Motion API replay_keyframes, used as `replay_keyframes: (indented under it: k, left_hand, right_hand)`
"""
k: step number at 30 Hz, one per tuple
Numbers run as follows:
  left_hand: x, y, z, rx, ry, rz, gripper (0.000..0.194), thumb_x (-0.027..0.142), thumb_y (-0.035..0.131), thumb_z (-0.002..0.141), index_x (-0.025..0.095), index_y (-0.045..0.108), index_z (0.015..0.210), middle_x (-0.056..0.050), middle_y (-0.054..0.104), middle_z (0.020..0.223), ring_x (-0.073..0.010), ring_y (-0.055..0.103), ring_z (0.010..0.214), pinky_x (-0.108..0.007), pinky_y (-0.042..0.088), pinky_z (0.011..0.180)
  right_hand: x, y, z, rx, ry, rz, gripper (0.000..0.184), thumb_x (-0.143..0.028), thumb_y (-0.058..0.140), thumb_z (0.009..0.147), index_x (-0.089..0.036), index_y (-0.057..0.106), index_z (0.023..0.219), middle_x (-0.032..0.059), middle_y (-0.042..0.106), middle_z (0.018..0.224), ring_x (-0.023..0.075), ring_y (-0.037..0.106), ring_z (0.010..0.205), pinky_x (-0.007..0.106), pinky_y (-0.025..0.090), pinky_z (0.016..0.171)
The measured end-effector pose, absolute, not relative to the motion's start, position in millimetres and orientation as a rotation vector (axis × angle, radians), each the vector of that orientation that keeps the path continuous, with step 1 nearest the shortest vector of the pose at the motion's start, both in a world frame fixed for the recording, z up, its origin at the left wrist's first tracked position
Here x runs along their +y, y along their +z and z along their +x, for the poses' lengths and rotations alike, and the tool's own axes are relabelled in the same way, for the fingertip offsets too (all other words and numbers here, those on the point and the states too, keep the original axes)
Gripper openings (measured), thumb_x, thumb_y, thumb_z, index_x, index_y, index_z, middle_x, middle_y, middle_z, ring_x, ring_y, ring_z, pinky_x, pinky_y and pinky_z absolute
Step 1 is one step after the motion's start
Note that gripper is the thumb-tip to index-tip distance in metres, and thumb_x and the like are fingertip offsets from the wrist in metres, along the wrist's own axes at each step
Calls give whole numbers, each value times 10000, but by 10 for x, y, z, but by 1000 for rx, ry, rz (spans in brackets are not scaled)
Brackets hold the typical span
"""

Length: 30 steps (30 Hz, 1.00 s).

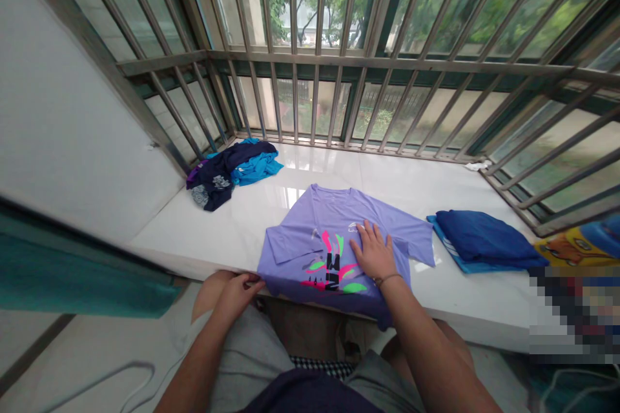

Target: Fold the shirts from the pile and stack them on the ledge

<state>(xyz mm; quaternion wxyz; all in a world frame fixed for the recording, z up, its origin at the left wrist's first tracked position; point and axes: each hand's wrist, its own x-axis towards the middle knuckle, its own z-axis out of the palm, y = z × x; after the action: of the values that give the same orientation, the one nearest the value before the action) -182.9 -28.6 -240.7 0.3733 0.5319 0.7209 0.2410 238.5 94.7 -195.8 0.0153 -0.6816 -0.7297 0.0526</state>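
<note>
The purple T-shirt [346,248] lies on the white ledge [237,229]. The left hand [235,298] pinches the shirt's near left corner; the right hand [378,255] rests spread on its front. Folded clothes [484,239] lie right of the shirt.

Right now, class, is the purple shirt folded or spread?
Spread: the shirt lies front up, one sleeve reaching out, its lower part hanging off the ledge.

I have both arms [420,329] out in front.
My left hand [238,295] pinches; my right hand [376,253] lies flat, palm down, fingers [361,233] spread.
</note>
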Motion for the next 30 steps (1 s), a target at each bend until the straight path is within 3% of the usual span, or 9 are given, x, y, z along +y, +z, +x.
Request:
replay_keyframes:
  k: [3, 8, 11, 15, 20, 23, 25, 27, 30]
  left_hand:
    - [-261, -2375, -1805, 1843, 528, 1411, 381, 533, 617, 869, 202, 806, 887, -95, 853, 960, -299, 782, 915, -355, 589, 842]
    - [-309, -2122, -1874, 2189, 57, 1660, 327, 265, 491, 982, 181, 808, 973, -153, 829, 1102, -288, 772, 1036, -361, 545, 943]
    - [-361, -1958, -1784, 2262, -163, 1686, 334, 263, 488, 1015, 184, 811, 992, -177, 819, 1134, -296, 769, 1078, -370, 533, 954]
    - [-436, -1709, -1276, 1894, -328, 1784, 288, 309, 554, 1000, 198, 820, 999, -159, 828, 1087, -313, 780, 1046, -368, 547, 879]
    - [-296, -1407, -279, 1426, 140, 2122, 265, 342, 542, 1041, 249, 771, 946, -74, 807, 971, -243, 750, 946, -328, 536, 845]
    - [30, -1390, 204, 1288, 445, 2281, 270, 325, 506, 1074, 235, 760, 1086, -94, 800, 1102, -234, 728, 1060, -364, 543, 983]
    - [297, -1473, 365, 1293, 491, 2388, 300, 336, 540, 1063, 211, 743, 1247, -139, 749, 1353, -276, 671, 1281, -445, 496, 1142]
    - [553, -1606, 362, 1414, 438, 2460, 414, 362, 541, 1063, 193, 682, 1413, -165, 605, 1587, -331, 538, 1483, -556, 394, 1259]
    - [842, -1826, 106, 1597, 318, 2498, 544, 434, 481, 1081, 231, 564, 1579, -135, 444, 1724, -356, 392, 1604, -650, 293, 1305]
  right_hand:
    - [949, -1957, 2380, -2279, 170, -2136, 662, -577, 277, 1126, -280, 341, 1715, 72, 219, 1814, 309, 197, 1669, 693, 171, 1296]
    - [944, -1938, 2372, -2285, 173, -2151, 671, -569, 273, 1123, -266, 343, 1718, 67, 196, 1820, 320, 171, 1675, 693, 158, 1301]
    - [936, -1910, 2373, -2286, 178, -2147, 663, -563, 284, 1124, -271, 343, 1717, 66, 199, 1819, 317, 174, 1675, 692, 164, 1300]
    - [925, -1880, 2335, -2268, 202, -2150, 659, -554, 316, 1121, -268, 352, 1713, 81, 214, 1815, 321, 182, 1673, 694, 156, 1298]
    - [930, -1849, 2279, -2199, 294, -2105, 632, -494, 392, 1104, -239, 410, 1682, 104, 284, 1792, 345, 183, 1671, 707, 146, 1293]
    - [863, -1761, 2492, -2080, 301, -1920, 556, -420, 394, 1088, -192, 541, 1573, 144, 454, 1702, 332, 303, 1628, 611, 268, 1284]
    - [713, -1675, 2797, -1898, 231, -1838, 506, -413, 383, 1078, -156, 633, 1435, 184, 626, 1527, 310, 509, 1482, 499, 387, 1220]
    - [462, -1606, 3171, -1688, 191, -1905, 465, -458, 383, 1070, -164, 694, 1253, 174, 757, 1247, 287, 689, 1184, 412, 497, 1048]
    - [-25, -1605, 3649, -1480, 267, -2152, 435, -542, 394, 1048, -228, 690, 999, 95, 769, 895, 255, 710, 813, 346, 480, 751]
